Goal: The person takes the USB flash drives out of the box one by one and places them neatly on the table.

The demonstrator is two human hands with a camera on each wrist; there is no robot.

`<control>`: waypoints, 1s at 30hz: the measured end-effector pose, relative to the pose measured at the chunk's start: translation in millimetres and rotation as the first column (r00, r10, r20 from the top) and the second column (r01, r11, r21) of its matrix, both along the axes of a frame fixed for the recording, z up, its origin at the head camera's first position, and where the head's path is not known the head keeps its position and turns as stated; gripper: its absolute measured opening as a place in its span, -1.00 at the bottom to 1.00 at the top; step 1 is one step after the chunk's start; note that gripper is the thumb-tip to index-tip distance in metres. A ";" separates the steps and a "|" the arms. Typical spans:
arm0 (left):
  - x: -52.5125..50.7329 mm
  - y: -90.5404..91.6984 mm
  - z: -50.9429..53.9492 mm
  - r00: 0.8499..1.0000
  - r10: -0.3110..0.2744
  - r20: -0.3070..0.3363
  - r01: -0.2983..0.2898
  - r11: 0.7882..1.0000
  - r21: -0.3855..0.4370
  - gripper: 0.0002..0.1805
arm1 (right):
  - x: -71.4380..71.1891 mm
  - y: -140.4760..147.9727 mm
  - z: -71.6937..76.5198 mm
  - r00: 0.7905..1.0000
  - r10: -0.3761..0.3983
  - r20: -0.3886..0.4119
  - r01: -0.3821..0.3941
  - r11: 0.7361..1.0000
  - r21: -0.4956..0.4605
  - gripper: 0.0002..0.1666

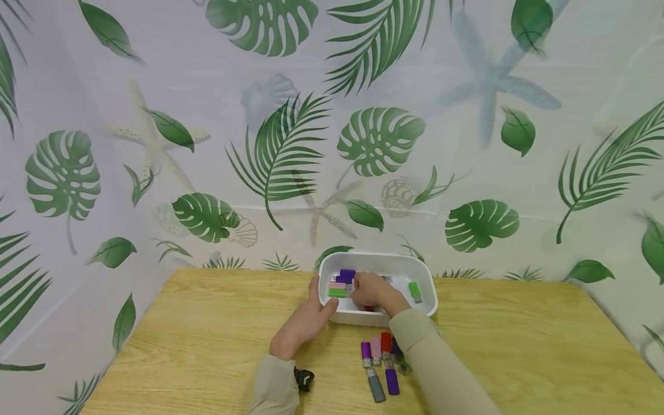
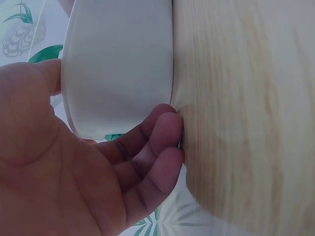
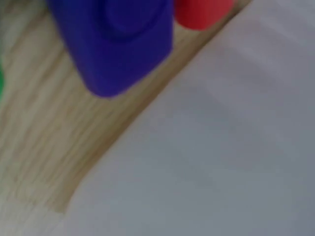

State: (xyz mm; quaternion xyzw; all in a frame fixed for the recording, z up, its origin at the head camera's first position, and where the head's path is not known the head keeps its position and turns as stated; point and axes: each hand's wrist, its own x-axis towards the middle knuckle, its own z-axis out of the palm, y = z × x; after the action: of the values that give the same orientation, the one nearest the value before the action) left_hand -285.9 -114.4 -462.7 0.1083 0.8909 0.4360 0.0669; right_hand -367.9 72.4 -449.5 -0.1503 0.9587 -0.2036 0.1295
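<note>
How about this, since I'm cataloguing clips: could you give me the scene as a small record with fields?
Surface: wooden table
Backdrop: leaf-print sheet
Container: white bin, on the table
Left hand: holds the bin's left end
Right hand: inside the bin; fingertips hidden in the head view
Inside, left side: dark purple stick, pink stick, green stick
Inside, right end: another green stick
Loose in front, among others: red stick, grey stick
Worn: black wristband, left wrist
</note>
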 end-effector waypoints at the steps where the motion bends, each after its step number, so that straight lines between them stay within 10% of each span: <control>1: 0.5 0.9 -0.3 1.000 -0.002 -0.001 0.002 1.000 0.005 -0.13 | 1.3 2.3 0.5 1.000 -0.009 -0.003 0.009 1.000 0.005 -0.88; 8: 1.1 3.9 -0.7 1.000 0.019 0.023 -0.019 1.000 -0.002 -0.14 | 24.0 15.9 25.4 0.994 -0.069 -0.086 0.057 0.989 -0.138 -0.93; 14: 0.9 1.8 -0.4 1.000 0.019 0.016 -0.019 1.000 0.008 -0.14 | 71.6 24.5 42.6 0.983 -0.126 -0.132 0.074 0.937 -0.342 -0.97; 23: -4.0 -0.2 4.0 1.000 0.005 -0.014 -0.005 1.000 0.007 -0.14 | 117.7 20.4 48.0 0.978 0.145 -0.149 -0.189 0.917 -0.352 -0.95; 30: 2.7 5.1 0.3 0.999 0.019 0.032 -0.019 1.000 -0.004 -0.13 | 135.5 13.6 29.2 0.949 0.315 -0.017 -0.312 0.928 -0.205 -0.82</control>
State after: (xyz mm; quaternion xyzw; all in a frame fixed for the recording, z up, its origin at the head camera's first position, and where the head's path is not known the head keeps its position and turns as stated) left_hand -283.3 -109.4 -462.5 0.0926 0.8916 0.4364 0.0774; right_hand -232.4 86.0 -420.3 -0.3122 0.8953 -0.2792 0.1519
